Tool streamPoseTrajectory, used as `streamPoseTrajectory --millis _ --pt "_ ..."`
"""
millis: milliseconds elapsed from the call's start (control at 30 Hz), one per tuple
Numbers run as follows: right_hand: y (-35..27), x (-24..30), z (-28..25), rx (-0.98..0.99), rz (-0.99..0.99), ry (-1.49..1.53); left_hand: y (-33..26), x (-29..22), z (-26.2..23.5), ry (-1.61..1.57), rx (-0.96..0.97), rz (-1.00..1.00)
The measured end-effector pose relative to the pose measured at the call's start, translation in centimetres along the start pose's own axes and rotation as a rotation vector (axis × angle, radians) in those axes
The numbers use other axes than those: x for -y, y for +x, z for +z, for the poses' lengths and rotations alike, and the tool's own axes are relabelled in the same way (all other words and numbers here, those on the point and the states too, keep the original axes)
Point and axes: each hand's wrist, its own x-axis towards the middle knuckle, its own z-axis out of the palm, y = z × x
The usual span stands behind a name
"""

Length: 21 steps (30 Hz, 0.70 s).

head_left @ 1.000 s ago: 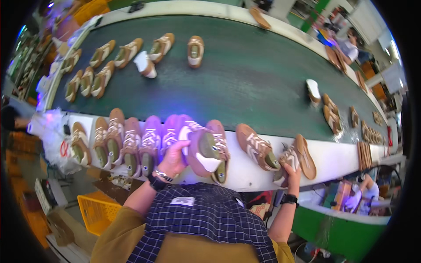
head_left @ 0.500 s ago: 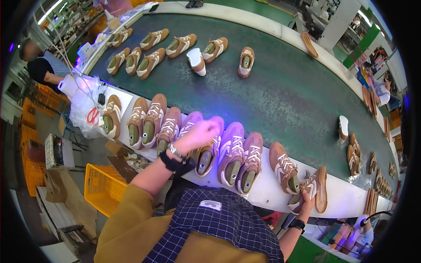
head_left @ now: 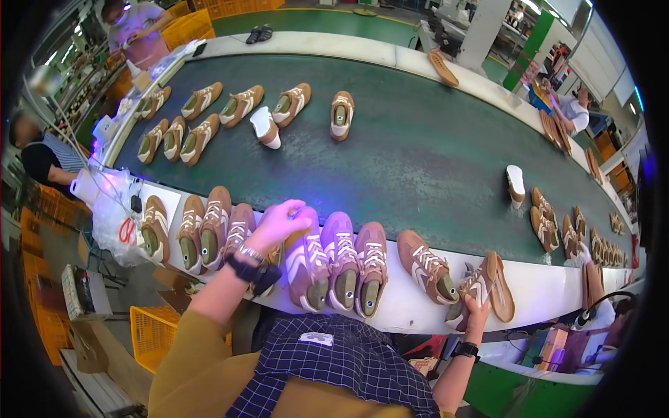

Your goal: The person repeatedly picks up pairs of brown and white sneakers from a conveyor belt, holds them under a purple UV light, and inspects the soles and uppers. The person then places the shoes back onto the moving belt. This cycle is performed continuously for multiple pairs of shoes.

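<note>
My left hand (head_left: 284, 223) has its fingers curled at the toe of a brown suede sneaker (head_left: 306, 268) with white stripes and laces, in a row on the white ledge. The wrist and dark bands partly hide a neighbouring sneaker. Toward the right, my right hand (head_left: 476, 317) grips another brown sneaker (head_left: 477, 284) near its heel opening. A loose tan sole (head_left: 502, 296) stands beside that shoe, overlapped by it. Between my hands are two close-set sneakers (head_left: 341, 251) and a separate one (head_left: 421, 259). Olive inserts fill the shoes.
Beyond the ledge lies a wide green conveyor belt (head_left: 390, 181) carrying more sneakers (head_left: 341, 115). At the left are a clear plastic bag (head_left: 115, 223), red-handled scissors (head_left: 127, 230) and a yellow crate (head_left: 153, 338). Other people (head_left: 52, 157) work around the belt.
The view has turned, shifting the belt and shoes leftward. My left hand has moved left, from over the laces to a sneaker's toe; that shoe's heel sits nearer me. My right hand keeps its grip.
</note>
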Motion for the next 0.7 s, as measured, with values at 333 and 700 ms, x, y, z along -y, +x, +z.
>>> streamPoseTrajectory --millis 333,700 --pt "0.6 -0.8 -0.5 -0.066 -0.01 -0.023 -10.1 2.9 5.3 -0.893 0.11 -0.317" --pt "1.3 4.5 -0.2 0.021 0.095 -0.137 -8.1 2.8 4.2 -1.059 0.085 -0.404"
